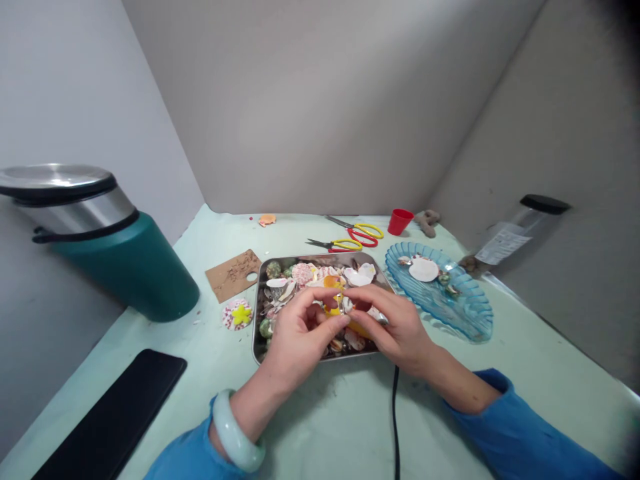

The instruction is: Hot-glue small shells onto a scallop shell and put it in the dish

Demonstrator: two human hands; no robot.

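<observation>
- Bin (pixel 115 260): well left of the left hand.
- Left hand (pixel 300 330): fingers curled, thumb and forefinger pinching a yellow shell (pixel 334 308) over the tray (pixel 260 347).
- Right hand (pixel 397 330): fingertips closed on the same shell.
- Two scissors (pixel 345 245) beyond the hands; one dish (pixel 470 313) right; bare table (pixel 325 427) nearer.

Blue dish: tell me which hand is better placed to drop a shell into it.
Right, probably. The right hand is the one nearer the blue dish; the left hand would have to cross over it. Both pinch a yellow-orange piece above the metal tray.
</observation>
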